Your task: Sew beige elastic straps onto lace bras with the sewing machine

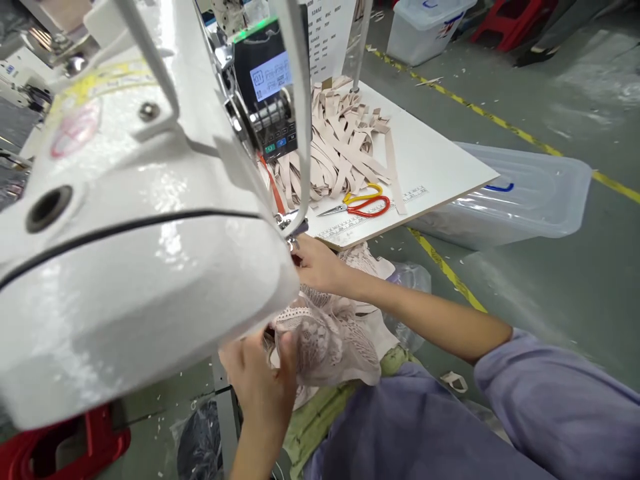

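A dusty-pink lace garment (327, 337) hangs in folds beside the white sewing machine (165, 287), over my lap. My left hand (263, 377) is closed on its left edge, thumb towards me, just below the machine head; some fingertips are hidden. Farther up, my right hand (323, 265) reaches in by the needle area with its fingers curled at the upper part of the garment. The machine partly covers those fingertips. Scissors (367, 203) with one red and one yellow handle lie on the white table (435, 160), beyond my right hand.
Cut beige fabric strips (340, 147) are heaped on the table behind the scissors. A control panel (270, 83) with a lit screen stands by the machine. A lidded clear plastic box (530, 193) sits on the floor at right. A red stool (100, 440) is lower left.
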Demonstrator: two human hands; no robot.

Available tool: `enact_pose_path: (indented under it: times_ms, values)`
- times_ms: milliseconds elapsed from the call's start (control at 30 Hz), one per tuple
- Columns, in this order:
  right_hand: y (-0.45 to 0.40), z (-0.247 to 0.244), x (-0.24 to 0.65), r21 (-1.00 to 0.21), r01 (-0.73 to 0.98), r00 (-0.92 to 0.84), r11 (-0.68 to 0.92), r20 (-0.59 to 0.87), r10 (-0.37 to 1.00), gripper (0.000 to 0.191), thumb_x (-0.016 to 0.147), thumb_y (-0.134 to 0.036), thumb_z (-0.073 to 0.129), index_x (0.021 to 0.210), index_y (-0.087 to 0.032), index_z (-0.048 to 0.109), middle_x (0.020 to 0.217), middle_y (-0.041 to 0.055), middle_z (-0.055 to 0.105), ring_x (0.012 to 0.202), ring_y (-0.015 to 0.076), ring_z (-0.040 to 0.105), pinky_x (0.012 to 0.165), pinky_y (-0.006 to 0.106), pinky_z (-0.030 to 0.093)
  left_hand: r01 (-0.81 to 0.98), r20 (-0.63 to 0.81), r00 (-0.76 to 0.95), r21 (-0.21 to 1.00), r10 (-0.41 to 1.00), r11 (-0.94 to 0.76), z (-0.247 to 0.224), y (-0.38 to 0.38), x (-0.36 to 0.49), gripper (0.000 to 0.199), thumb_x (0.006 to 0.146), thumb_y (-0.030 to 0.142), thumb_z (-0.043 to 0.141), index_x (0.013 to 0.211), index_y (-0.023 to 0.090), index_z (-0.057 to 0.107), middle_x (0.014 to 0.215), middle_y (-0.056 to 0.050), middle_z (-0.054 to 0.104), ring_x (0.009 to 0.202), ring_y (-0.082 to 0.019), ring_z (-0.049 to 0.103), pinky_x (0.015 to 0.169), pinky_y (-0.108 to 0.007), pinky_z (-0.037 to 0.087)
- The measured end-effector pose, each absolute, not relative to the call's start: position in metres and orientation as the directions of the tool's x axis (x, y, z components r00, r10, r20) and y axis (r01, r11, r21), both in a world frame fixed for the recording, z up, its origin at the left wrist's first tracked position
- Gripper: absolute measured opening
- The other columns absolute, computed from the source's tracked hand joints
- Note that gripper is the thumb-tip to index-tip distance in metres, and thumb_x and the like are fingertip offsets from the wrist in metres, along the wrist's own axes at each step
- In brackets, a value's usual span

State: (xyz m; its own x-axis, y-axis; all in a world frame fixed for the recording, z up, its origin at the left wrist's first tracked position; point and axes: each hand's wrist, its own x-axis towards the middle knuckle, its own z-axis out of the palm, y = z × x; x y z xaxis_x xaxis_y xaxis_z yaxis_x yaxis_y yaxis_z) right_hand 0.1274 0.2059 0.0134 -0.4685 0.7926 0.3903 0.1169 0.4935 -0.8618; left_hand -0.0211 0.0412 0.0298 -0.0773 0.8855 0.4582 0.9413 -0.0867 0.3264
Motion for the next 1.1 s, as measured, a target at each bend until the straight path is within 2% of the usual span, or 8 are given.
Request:
enact_pose_path:
  times_ms: [67, 200, 433, 600, 767, 1100]
  values:
    - [0.204, 0.012, 0.127, -0.868, 0.115, -0.452, 0.483, 0.387, 0.803, 0.008, 0.081, -0.019, 0.058, 0.086, -0.018, 0.064, 0.112, 0.0080, 0.063, 0.076, 0.0150, 0.057, 0.071, 0.029, 0.050, 0.965, 0.500, 0.042, 0.203, 0.865, -0.164, 0.030, 0.039, -0.007, 0.043, 0.086, 0.032, 0.067, 0.126, 0.017, 0.058, 0.123, -0.019, 0.059, 0.119, -0.033, 0.054, 0.102, -0.048, 0.038]
    - [0.202, 0.011, 0.126, -0.869, 0.140, -0.425, 0.474, 0.380, 0.822, 0.009, 0.079, -0.019, 0.058, 0.085, -0.017, 0.064, 0.109, 0.0084, 0.064, 0.074, 0.0147, 0.057, 0.069, 0.029, 0.050, 0.976, 0.398, 0.095, 0.143, 0.912, -0.164, 0.034, 0.038, 0.017, 0.062, 0.088, 0.037, 0.066, 0.142, 0.014, 0.048, 0.131, -0.021, 0.056, 0.122, -0.035, 0.051, 0.105, -0.047, 0.033]
    - [0.202, 0.014, 0.124, -0.863, 0.124, -0.427, 0.490, 0.400, 0.811, 0.006, 0.080, -0.019, 0.055, 0.078, -0.017, 0.060, 0.104, 0.0078, 0.063, 0.080, 0.0170, 0.059, 0.068, 0.030, 0.050, 0.988, 0.431, 0.111, 0.050, 0.896, -0.147, 0.034, 0.038, 0.020, 0.051, 0.090, 0.033, 0.064, 0.136, 0.012, 0.056, 0.129, -0.020, 0.059, 0.116, -0.033, 0.053, 0.100, -0.046, 0.038]
    - [0.205, 0.016, 0.123, -0.846, 0.168, -0.430, 0.506, 0.399, 0.810, 0.002, 0.076, -0.016, 0.054, 0.075, -0.018, 0.055, 0.097, 0.0058, 0.062, 0.077, 0.0168, 0.057, 0.066, 0.029, 0.047, 0.985, 0.431, 0.117, 0.065, 0.895, -0.161, 0.032, 0.040, 0.017, 0.051, 0.090, 0.033, 0.064, 0.135, 0.012, 0.057, 0.128, -0.021, 0.059, 0.118, -0.034, 0.052, 0.100, -0.047, 0.040]
    - [0.209, 0.016, 0.122, -0.828, 0.227, -0.436, 0.512, 0.384, 0.814, 0.006, 0.077, -0.017, 0.055, 0.072, -0.019, 0.051, 0.089, 0.0037, 0.059, 0.072, 0.0159, 0.053, 0.063, 0.029, 0.044, 0.978, 0.444, 0.130, 0.091, 0.886, -0.189, 0.032, 0.046, 0.015, 0.048, 0.089, 0.030, 0.064, 0.132, 0.010, 0.059, 0.128, -0.023, 0.058, 0.120, -0.034, 0.052, 0.102, -0.047, 0.039]
    - [0.203, 0.016, 0.129, -0.876, 0.139, -0.467, 0.461, 0.352, 0.811, 0.004, 0.085, -0.021, 0.057, 0.084, -0.018, 0.060, 0.108, 0.0064, 0.062, 0.081, 0.0154, 0.056, 0.070, 0.028, 0.048, 0.952, 0.453, 0.149, 0.176, 0.879, -0.252, 0.026, 0.043, 0.009, 0.048, 0.088, 0.025, 0.066, 0.133, 0.015, 0.055, 0.127, -0.020, 0.056, 0.119, -0.031, 0.054, 0.103, -0.045, 0.038]
